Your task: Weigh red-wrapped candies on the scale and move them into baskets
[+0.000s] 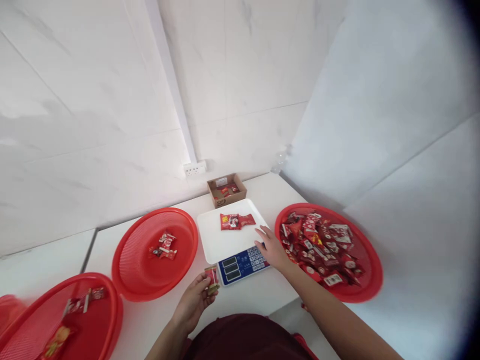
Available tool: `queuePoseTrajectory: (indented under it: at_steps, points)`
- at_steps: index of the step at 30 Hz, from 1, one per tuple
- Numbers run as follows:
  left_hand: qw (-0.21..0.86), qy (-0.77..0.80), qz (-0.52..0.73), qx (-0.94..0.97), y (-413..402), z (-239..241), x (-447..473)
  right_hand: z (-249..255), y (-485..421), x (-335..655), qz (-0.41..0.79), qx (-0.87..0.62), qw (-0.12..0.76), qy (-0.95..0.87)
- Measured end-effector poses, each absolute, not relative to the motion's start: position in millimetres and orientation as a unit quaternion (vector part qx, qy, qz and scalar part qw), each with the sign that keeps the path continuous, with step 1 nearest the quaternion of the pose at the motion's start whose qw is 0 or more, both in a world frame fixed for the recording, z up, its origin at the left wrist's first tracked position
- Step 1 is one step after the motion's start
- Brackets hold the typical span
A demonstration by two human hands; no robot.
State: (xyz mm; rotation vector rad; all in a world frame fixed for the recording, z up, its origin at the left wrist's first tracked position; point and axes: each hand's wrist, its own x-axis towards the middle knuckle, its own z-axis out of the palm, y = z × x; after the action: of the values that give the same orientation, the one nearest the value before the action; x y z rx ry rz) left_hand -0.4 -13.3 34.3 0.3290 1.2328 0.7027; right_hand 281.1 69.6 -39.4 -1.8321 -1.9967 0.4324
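My left hand (196, 300) grips a small red and green packet (212, 280) between thumb and fingers, just off the front left corner of a digital scale (245, 265). Over the scale's right side is my right hand (273, 246), fingers apart and holding nothing. Two red snack packets (230, 222) lie side by side on the white scale pan (213, 245). To the right, a red basket (376, 260) is heaped with many red packets (318, 242). Left of the scale, another red basket (123, 245) has a few packets (165, 246) at its bottom.
Behind the scale stands a small cardboard box (225, 201) with red packets inside. A third red basket (116, 320) with several packets is at the lower left. A clear bottle (279, 162) stands in the back corner, and a socket (195, 168) is on the wall.
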Motion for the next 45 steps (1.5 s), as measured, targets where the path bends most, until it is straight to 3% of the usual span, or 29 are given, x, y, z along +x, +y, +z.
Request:
queuePoseTrajectory:
  at_steps: [8, 20, 35, 45]
  points:
    - [0.762, 0.559, 0.283, 0.166, -6, 33, 17, -56, 15, 400, 0.178, -0.809, 0.142, -0.541]
    - [0.757, 0.565, 0.28, 0.171, -11, 38, 21, -83, 26, 397, 0.246, -0.814, 0.077, -0.521]
    - [0.749, 0.577, 0.278, 0.17, -11, 35, 24, -94, 36, 388, 0.281, -0.775, 0.141, -0.548]
    - [0.75, 0.575, 0.276, 0.174, -13, 33, 22, -87, 21, 411, 0.292, -0.81, 0.134, -0.491]
